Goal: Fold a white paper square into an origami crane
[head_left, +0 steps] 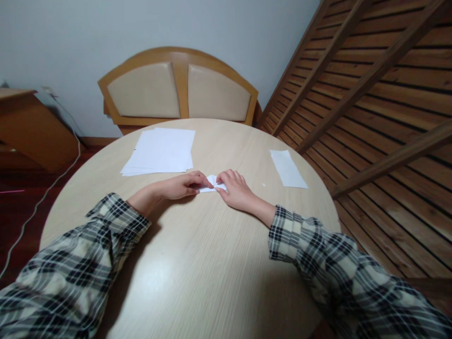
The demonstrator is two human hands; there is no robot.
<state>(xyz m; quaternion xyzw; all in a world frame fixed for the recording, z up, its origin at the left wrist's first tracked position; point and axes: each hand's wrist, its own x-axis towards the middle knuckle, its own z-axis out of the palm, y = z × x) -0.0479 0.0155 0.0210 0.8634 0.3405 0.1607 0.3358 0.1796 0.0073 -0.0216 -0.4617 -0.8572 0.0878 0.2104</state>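
Observation:
A small folded piece of white paper (213,180) lies on the table between my hands, its top coming to a low peak. My left hand (181,185) grips its left end, with the index finger pressing on the paper near the middle. From the other side my right hand (236,189) holds the right end, thumb at the near edge and fingers curled over the top. Both hands rest low, close to the table surface. Parts of the paper are hidden under my fingers.
The round wooden table (190,273) carries a stack of white sheets (162,149) at the back left. A white paper strip (288,168) lies at the right, and a tiny white scrap (264,184) sits nearer my right hand. Behind stands a padded headboard (181,89).

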